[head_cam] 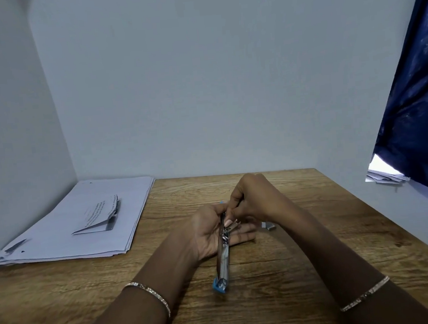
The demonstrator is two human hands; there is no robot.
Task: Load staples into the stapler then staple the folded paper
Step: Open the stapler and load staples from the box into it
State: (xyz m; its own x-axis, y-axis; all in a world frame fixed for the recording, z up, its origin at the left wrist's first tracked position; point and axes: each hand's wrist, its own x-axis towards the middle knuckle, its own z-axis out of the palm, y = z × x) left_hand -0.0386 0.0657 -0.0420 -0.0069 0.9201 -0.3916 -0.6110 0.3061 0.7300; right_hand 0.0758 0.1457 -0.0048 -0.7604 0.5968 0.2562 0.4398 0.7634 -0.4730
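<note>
A blue and silver stapler point(223, 262) lies swung open across my left hand point(209, 232), its blue end pointing toward me above the wooden table point(283, 272). My left hand grips it from the left. My right hand point(248, 200) comes down from above with fingertips pinched at the stapler's metal channel; whether a staple strip is between them is hidden. A small block of staples point(268, 225) rests on the table just right of my hands. The folded paper point(98, 216), with printed text, lies on a paper stack at the left.
A stack of white sheets point(58, 237) covers the table's far left corner against the walls. A dark blue curtain point(416, 105) hangs at the right, with some papers point(384, 173) beneath it. Bracelets circle both wrists.
</note>
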